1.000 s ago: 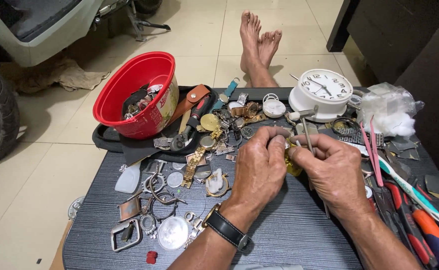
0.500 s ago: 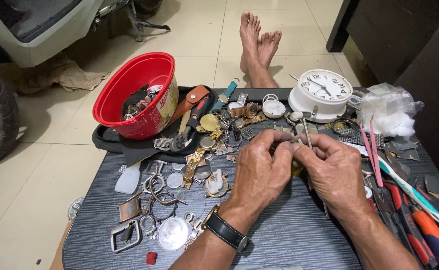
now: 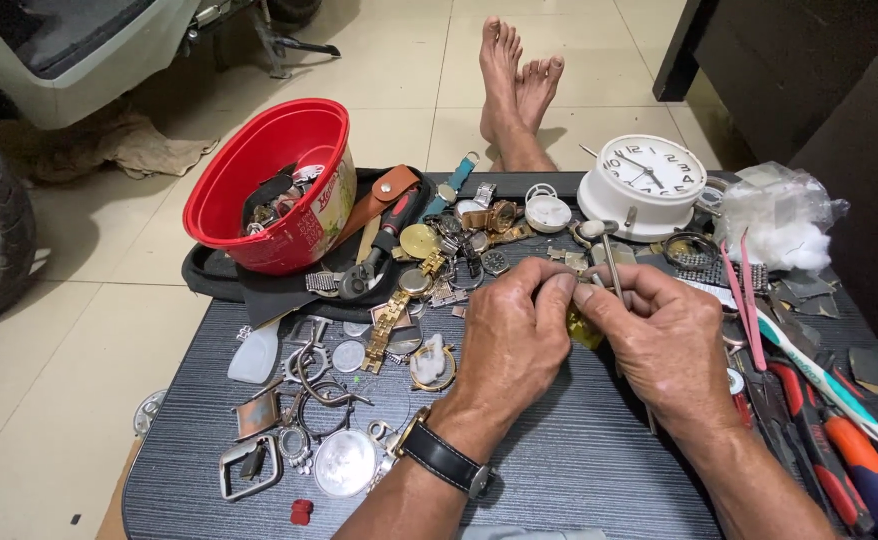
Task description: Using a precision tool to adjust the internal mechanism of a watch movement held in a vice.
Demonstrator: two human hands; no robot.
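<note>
Both hands meet over the middle of the dark wood-grain worktop [image 3: 579, 470], fingertips touching. Left hand [image 3: 514, 340], black-strapped wristwatch [image 3: 446, 460] on its wrist, has fingers curled in a clenched grip on a small yellowish part [image 3: 586, 330], which sits between the two hands and is mostly hidden. Right hand [image 3: 664, 335] is also clenched, thumb and forefinger pinching a thin metal tool [image 3: 611, 262] whose shaft sticks up above the knuckles; the tip is hidden, so I can't tell what it contacts.

Around them:
- Red plastic bowl [image 3: 259, 225] of watch bits, far left, tilted, resting on a black pouch [image 3: 219, 280].
- Red-and-black handled tool [image 3: 384, 245] and brown leather strap [image 3: 379, 195] just beside the bowl.
- Heap of gold and steel watch cases and bracelets [image 3: 439, 255] just beyond the left hand.
- Loose metal bezels, rings and case backs [image 3: 309, 410] spread out left of the left forearm; small red cap [image 3: 301, 512] near the front edge.
- White round alarm clock [image 3: 649, 180] at the back, beyond the right hand.
- Crumpled clear plastic bag with white wadding [image 3: 779, 225] to the clock's right.
- Pink tweezers [image 3: 744, 295], white toothbrush [image 3: 824, 375] and red-handled pliers [image 3: 819, 440] along the right edge, near the right forearm.

Bare feet [image 3: 519, 85] rest on the tiled floor [image 3: 99, 330] beyond the far edge.
</note>
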